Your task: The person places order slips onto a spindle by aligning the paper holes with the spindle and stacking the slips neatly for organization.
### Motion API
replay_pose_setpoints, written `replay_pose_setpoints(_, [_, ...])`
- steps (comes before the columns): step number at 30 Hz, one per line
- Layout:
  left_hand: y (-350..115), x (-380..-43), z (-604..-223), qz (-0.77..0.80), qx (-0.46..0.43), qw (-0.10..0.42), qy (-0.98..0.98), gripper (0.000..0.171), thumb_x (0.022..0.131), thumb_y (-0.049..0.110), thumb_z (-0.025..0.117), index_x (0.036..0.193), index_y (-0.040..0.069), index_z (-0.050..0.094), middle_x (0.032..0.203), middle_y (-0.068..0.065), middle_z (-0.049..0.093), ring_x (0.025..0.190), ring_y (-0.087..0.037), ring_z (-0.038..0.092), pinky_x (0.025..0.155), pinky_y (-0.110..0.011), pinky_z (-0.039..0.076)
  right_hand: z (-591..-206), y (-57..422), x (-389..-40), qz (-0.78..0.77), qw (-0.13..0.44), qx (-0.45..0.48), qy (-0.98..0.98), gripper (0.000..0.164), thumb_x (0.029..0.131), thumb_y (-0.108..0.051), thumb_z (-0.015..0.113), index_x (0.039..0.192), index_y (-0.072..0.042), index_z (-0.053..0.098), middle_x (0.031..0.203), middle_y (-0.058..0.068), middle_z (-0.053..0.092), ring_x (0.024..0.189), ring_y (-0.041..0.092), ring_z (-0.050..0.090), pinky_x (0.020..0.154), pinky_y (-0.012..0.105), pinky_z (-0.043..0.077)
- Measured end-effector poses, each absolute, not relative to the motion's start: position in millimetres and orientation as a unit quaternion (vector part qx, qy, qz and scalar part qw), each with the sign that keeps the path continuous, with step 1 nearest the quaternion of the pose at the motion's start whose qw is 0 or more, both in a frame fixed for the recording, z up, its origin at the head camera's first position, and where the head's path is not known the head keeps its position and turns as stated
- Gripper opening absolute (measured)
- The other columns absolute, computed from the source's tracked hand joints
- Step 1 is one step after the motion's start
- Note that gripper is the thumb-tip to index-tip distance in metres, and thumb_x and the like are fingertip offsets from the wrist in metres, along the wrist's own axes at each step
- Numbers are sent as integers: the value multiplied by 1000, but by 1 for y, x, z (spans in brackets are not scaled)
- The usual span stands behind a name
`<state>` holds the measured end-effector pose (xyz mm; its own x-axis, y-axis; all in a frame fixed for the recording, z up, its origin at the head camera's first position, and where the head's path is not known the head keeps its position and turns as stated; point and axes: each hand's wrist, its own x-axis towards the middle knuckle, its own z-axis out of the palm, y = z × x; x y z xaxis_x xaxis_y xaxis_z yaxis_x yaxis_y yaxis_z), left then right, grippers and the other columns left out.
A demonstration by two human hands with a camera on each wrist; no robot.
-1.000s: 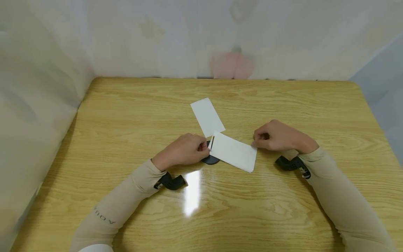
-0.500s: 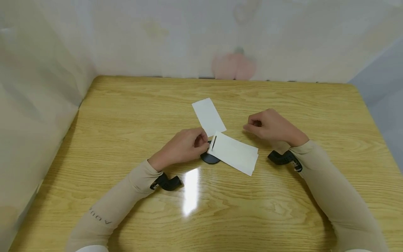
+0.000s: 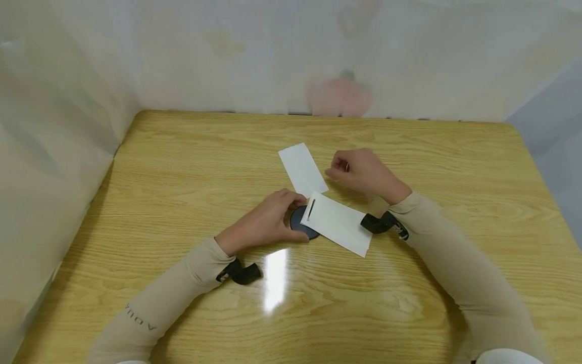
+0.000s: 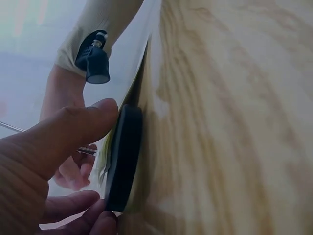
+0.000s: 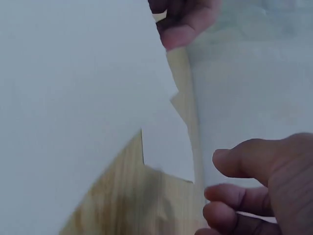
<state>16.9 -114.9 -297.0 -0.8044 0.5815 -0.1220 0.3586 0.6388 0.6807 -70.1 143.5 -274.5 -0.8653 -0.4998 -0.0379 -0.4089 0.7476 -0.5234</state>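
Note:
A paper spike with a round black base stands mid-table; its thin metal rod rises in the left wrist view. Several white sheets sit on it, pierced near their left end and fanned slightly. My left hand spans the base, thumb on the near side and fingers on the far side. My right hand hovers behind the sheets, fingers loosely bent and thumb apart, holding nothing. Just left of its fingertips lies another white sheet, or a small pile; I cannot tell which.
The wood-grain table is bounded at the back and left by a pale patterned covering. Bright glare lies on the tabletop nearer me. Black wrist cameras hang below both wrists.
My right hand has let go of the corner of the pierced sheets and moved left and back toward the other paper. The left hand has spread from the sheets' edge around the spike's base.

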Motion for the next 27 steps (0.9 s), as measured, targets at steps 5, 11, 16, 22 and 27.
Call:
replay_pose_setpoints(5, [-113, 21, -300, 331, 270, 170, 888, 83, 77, 41, 91, 144, 8, 54, 137, -9, 57, 122, -23, 55, 103, -39, 49, -279, 126, -70, -250, 118, -216, 937, 31, 94, -41, 74, 97, -10, 67, 86, 5, 68, 75, 19, 60, 70, 31, 47])
replay_pose_setpoints(11, [-111, 25, -301, 335, 275, 162, 886, 82, 77, 40, 91, 143, 8, 55, 136, -10, 57, 121, -23, 55, 101, -38, 50, -281, 111, -64, -215, 149, -193, 946, 64, 84, -57, 81, 109, -2, 58, 97, 10, 58, 83, 25, 54, 74, 34, 46])
replay_pose_setpoints(16, [-109, 28, -299, 341, 274, 157, 885, 80, 77, 39, 92, 142, 9, 56, 135, -9, 57, 121, -23, 55, 100, -38, 51, -275, 105, -59, -179, 151, -187, 954, 70, 80, -56, 84, 112, -1, 56, 103, 13, 56, 85, 27, 54, 76, 37, 47])
replay_pose_setpoints(22, [-107, 30, -298, 337, 274, 157, 887, 80, 78, 39, 91, 143, 9, 56, 136, -8, 57, 120, -21, 55, 99, -36, 51, -270, 109, -59, -183, 169, -177, 952, 69, 82, -46, 86, 124, 1, 59, 118, 17, 61, 98, 29, 58, 88, 42, 51])
replay_pose_setpoints(27, [-107, 30, -298, 338, 272, 156, 887, 80, 78, 40, 91, 143, 10, 56, 136, -7, 58, 119, -20, 55, 98, -35, 51, -267, 114, -62, -192, 178, -175, 949, 63, 86, -35, 82, 132, 1, 59, 127, 17, 60, 109, 30, 58, 98, 45, 50])
